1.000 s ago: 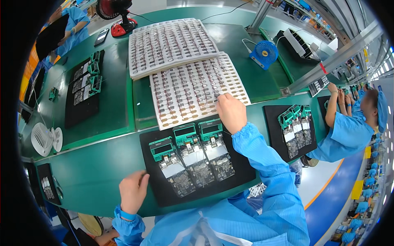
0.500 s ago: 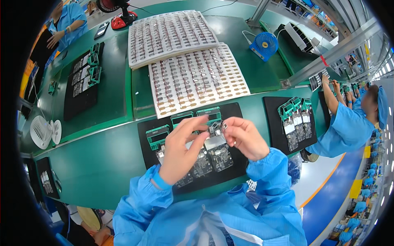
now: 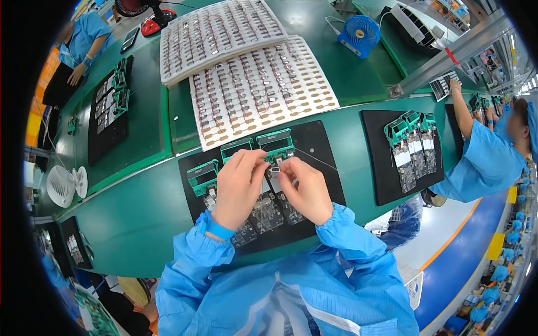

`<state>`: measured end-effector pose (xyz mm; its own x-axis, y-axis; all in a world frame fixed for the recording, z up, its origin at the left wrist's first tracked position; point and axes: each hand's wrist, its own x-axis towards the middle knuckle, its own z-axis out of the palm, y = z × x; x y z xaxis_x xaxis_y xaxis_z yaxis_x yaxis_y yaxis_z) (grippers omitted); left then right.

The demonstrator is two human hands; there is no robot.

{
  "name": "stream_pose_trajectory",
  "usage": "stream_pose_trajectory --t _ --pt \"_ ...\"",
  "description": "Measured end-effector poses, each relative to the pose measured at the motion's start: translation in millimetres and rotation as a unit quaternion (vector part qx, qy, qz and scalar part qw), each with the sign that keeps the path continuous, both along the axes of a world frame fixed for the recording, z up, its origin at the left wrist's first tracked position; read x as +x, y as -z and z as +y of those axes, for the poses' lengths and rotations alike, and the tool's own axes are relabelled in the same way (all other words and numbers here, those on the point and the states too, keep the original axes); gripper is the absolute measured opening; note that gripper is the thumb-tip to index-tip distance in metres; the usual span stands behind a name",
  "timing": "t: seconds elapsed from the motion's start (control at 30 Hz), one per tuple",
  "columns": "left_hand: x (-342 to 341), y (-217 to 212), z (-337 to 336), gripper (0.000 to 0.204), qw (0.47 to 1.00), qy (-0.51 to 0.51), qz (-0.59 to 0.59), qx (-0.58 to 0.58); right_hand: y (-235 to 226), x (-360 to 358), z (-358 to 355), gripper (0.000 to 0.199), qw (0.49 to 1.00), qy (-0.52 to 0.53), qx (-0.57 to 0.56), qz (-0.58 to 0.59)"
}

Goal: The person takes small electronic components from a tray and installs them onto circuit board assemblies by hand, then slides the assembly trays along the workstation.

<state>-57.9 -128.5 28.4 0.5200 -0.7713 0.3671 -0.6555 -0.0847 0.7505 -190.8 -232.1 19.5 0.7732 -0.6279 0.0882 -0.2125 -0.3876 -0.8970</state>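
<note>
Both of my hands work over a black mat (image 3: 320,147) that carries several circuit boards (image 3: 265,214) with green plastic frames at their far ends. My left hand (image 3: 237,185) has its thumb and forefinger pinched at the lower edge of the rightmost green frame (image 3: 276,140). Close beside it, my right hand (image 3: 307,189) bends its fingers in a pinch over the same board's far part. Whatever small piece lies between the fingertips is too small and covered to name. My hands hide parts of the boards beneath them.
Beyond the mat lie two overlapping white trays (image 3: 321,99) holding rows of small wired parts. A blue fan (image 3: 359,36) stands at the back right. More boards sit on a mat (image 3: 372,186) to the right, near a co-worker (image 3: 486,159). A white fan (image 3: 60,185) is far left.
My right hand has moved left and closer to my left hand; its fingertips are now down at the rightmost board. My left fingers have closed from spread to a pinch. The view has shifted slightly.
</note>
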Motion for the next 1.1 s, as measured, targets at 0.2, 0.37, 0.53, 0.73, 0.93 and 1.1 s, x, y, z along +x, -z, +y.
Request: stream_pose_trajectory --t 0.2,0.37,0.53,0.73,0.93,1.1 --pt "4.1 8.1 -7.6 0.017 0.989 0.033 -0.141 0.005 13.0 3.4 -4.9 0.011 0.994 0.014 -0.112 -0.002" --pt "5.6 7.6 -10.4 0.018 0.987 0.036 -0.159 0.013 15.5 5.3 -8.4 0.011 0.996 0.017 -0.09 -0.018" --pt "9.0 7.8 -15.5 0.013 0.996 0.013 -0.087 0.019 16.9 8.3 -8.9 0.011 0.996 0.026 -0.072 -0.037" --pt "13.6 1.3 -18.9 0.012 0.995 0.024 -0.086 0.039 19.1 11.2 -11.8 0.008 0.998 0.021 -0.045 -0.03" --pt "13.9 0.9 -17.7 0.015 0.99 0.038 -0.124 0.048 18.1 13.3 -13.1 0.007 0.998 0.037 0.011 -0.044" --pt "12.2 10.2 -15.7 0.02 0.989 0.036 -0.142 0.028 20.3 13.4 -15.3 0.007 0.997 0.044 0.035 -0.05"
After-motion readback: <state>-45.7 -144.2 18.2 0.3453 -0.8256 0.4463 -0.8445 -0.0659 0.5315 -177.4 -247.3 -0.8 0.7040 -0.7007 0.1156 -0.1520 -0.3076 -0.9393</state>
